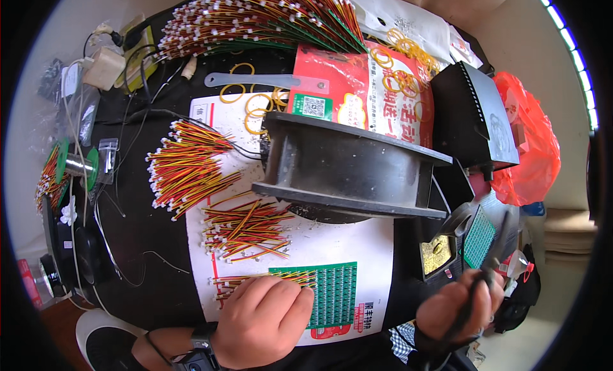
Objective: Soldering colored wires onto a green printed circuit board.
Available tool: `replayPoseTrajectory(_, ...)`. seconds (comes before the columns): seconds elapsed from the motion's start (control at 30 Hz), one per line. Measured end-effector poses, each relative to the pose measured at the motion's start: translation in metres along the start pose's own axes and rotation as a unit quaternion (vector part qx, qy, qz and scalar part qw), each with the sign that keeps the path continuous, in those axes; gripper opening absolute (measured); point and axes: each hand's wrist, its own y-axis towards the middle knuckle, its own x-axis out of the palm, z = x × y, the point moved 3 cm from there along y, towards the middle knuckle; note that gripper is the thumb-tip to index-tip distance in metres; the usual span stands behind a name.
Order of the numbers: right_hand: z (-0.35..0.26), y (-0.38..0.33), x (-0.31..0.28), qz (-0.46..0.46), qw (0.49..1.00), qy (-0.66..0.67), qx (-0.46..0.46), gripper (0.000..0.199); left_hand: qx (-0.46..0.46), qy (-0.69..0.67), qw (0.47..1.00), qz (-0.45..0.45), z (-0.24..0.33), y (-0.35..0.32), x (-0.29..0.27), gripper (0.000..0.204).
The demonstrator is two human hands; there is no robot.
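Note:
My left hand (264, 315) is closed at the left part of a green circuit board (338, 294), a panel of many small units. Its fingertips are hidden, so what they pinch does not show. Red, yellow and black wires with white connectors (230, 283) lie beside that hand, some reaching across the board's upper left. Away to the right, my right hand (469, 304) is wrapped around a soldering iron (493, 272), dark and blurred, with its black cord across the hand. Two more wire piles, a small one (246, 230) and a larger one (191, 166), lie farther back.
A black fan (351, 170) stands behind the board. Brass wool (437, 256) in a holder, another green board (479, 237) and a black box (472, 115) are at right. Solder wire (78, 165) stands left. Finished-looking wire bundles (268, 20) and rubber bands (402, 80) lie at the back.

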Motion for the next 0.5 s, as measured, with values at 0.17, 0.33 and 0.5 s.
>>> replayPoseTrajectory(0.17, 0.000, -0.026, 0.005, 0.064, 0.994, -0.012, 0.090, 0.040, -0.001, -0.027, 1.000, 0.015, -0.008, -0.006, 0.008, 0.020)
replayPoseTrajectory(0.33, -0.014, -0.027, -0.003, 0.159, 0.957, -0.179, 0.166, 0.028, -0.018, -0.028, 0.999, 0.028, -0.008, -0.007, 0.008, 0.019)
replayPoseTrajectory(0.5, -0.031, 0.011, 0.020, 0.021, 0.919, 0.378, 0.109, 0.038, 0.001, -0.047, 0.998, 0.028, -0.010, -0.008, 0.005, 0.020)
